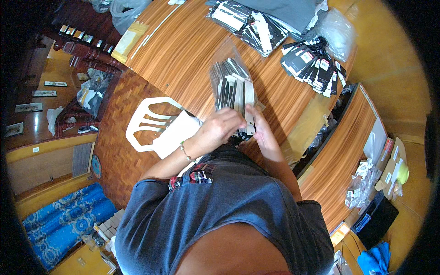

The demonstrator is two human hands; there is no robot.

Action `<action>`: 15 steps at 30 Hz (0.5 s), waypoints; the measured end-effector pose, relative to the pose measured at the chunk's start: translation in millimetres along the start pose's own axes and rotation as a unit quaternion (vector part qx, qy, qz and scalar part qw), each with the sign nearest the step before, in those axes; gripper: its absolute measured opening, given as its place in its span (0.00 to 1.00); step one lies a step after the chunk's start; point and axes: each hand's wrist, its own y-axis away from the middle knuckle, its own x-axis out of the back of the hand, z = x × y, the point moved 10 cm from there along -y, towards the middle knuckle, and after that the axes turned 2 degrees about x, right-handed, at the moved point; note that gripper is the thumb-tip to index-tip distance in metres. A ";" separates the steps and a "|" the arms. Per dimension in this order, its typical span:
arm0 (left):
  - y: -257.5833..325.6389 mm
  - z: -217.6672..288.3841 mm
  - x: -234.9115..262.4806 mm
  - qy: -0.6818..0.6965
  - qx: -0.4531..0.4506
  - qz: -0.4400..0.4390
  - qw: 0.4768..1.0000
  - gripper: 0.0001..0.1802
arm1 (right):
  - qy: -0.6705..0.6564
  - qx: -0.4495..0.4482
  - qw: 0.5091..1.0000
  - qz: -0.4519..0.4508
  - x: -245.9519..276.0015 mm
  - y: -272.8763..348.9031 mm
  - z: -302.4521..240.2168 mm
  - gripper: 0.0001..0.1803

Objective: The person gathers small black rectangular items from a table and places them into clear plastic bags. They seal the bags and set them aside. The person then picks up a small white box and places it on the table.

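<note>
You held the bagged stack of tags point(233, 85) upright on the bench point(183, 55) — left hand point(220, 128) and right hand point(261, 126) both grasping its lower end. A square, even grip suited this step best.

A wooden table point(183, 50) carries a fanned pile of black tags point(311, 66), a second packet of black-and-white cards point(250, 25) and grey fabric point(284, 11). A white plastic chair point(149, 121) stands beside it. A blue patterned mat point(59, 220) lies lower left.
</note>
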 end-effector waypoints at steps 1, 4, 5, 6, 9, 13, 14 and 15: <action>2.2 -0.3 -3.3 0.004 0.002 -0.007 1.000 0.07 | -0.016 -0.001 1.000 -0.011 -0.5 -0.5 1.9 0.27; 3.6 -3.8 -8.6 0.009 0.008 -0.015 1.000 0.06 | -0.058 -0.015 0.998 -0.019 -1.4 -1.3 4.2 0.23; 3.4 -7.0 -7.2 0.006 0.012 -0.010 1.000 0.06 | -0.069 -0.030 0.997 -0.008 -1.5 -1.8 5.9 0.22; 3.7 -9.7 -5.7 0.001 0.018 -0.006 1.000 0.06 | -0.081 -0.045 0.996 0.004 -3.8 -1.1 6.7 0.22; 2.8 -5.7 2.5 -0.033 0.010 0.049 0.998 0.06 | -0.038 -0.014 0.999 0.008 -10.0 3.7 -9.0 0.21; -1.3 -12.8 5.5 -0.029 0.039 0.087 0.995 0.04 | -0.046 0.029 0.998 -0.044 -10.5 0.7 -16.0 0.21; -2.0 -14.9 3.4 -0.012 0.045 0.083 0.995 0.04 | -0.046 0.027 0.997 -0.061 -9.5 -1.5 -17.1 0.21; -0.2 -17.0 2.8 0.002 0.053 0.080 0.995 0.04 | -0.016 0.048 0.998 -0.031 -8.4 -1.9 -20.8 0.22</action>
